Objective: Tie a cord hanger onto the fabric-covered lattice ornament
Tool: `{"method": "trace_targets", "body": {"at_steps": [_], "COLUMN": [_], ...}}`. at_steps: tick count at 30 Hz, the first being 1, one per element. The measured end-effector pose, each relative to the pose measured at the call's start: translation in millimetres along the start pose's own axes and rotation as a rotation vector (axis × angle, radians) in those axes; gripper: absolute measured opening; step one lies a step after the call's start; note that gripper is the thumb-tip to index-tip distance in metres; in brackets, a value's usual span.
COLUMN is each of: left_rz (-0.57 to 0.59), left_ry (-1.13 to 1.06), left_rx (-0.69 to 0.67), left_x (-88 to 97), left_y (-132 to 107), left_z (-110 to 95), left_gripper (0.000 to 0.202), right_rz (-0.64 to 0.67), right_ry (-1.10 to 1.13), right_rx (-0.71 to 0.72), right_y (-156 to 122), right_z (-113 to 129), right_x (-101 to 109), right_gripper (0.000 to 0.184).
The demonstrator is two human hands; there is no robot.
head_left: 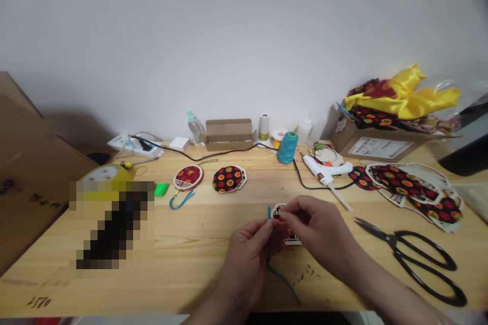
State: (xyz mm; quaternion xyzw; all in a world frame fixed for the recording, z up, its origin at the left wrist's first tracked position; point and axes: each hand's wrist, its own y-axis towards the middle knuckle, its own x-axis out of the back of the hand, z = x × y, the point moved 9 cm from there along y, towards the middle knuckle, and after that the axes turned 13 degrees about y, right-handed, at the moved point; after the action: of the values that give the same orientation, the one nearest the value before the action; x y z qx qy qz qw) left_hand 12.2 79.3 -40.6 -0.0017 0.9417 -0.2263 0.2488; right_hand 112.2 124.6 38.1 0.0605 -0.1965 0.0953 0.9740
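Both my hands meet low at the middle of the wooden table (190, 244). My left hand (249, 256) pinches a teal cord (284, 282) that trails toward the table's front edge. My right hand (318, 231) has its fingers closed on a small white-framed disc covered in red and black fabric (280, 212), partly hidden between the hands. The cord's short upper end sticks up beside the disc.
Black scissors (415, 256) lie at the right. A white glue gun (328, 170) with a black cable, a teal thread spool (287, 147), two finished fabric discs (188, 176) (229, 179), fabric pieces (415, 185) and cardboard boxes (381, 144) sit farther back.
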Motion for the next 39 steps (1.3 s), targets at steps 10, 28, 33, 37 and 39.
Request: {"method": "trace_targets", "body": {"at_steps": [10,28,33,37,39], "left_rz": [0.009,-0.008,-0.003,-0.008,-0.008], "left_ry": [0.037,0.023,0.027,0.015,0.004], "left_rx": [-0.051,0.014,0.006,0.007,0.002], "left_x": [-9.0,-7.5,-7.6,-7.0,-7.2], "left_y": [2.7,5.1,5.9,5.8,6.0], "left_z": [-2.5,7.0,5.2,4.4,3.7], "left_gripper": [0.013,0.011,0.013,0.015,0.015], "right_rz": [-0.052,-0.003,0.011,0.04,0.055], "right_ry": [-0.032,-0.021,-0.061,-0.106,-0.121], "right_rx": [0.182,0.131,0.121,0.112,0.101], "right_y": [-30.3,-34.4,-35.1,-36.4,-36.5], "right_z": [-2.7,-13.3,-15.9,-17.7,-19.0], "right_x": [-7.7,-9.6,-12.2,-14.5,-15.7], "right_gripper": [0.018,0.021,0.022,0.021,0.021]}}
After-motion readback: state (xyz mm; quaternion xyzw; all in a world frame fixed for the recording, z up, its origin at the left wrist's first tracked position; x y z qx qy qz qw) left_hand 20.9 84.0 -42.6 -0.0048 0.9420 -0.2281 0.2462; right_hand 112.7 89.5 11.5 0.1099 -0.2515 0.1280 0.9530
